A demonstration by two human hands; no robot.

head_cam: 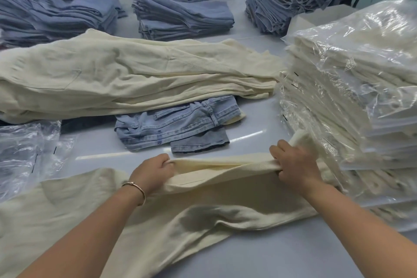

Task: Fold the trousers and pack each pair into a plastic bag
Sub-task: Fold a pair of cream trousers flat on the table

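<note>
Cream trousers (pixel 203 205) lie across the near table (pixel 282 255), their far edge gripped by left hand (pixel 151 174) and right hand (pixel 293 165), fingers curled on cloth. Bagged stack (pixel 361 97) sits right, jeans (pixel 178 124) beyond.

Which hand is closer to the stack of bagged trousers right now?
Right. The right hand grips the cream trousers beside the stack of bagged trousers; the left hand grips them farther away, near the table's middle.
</note>
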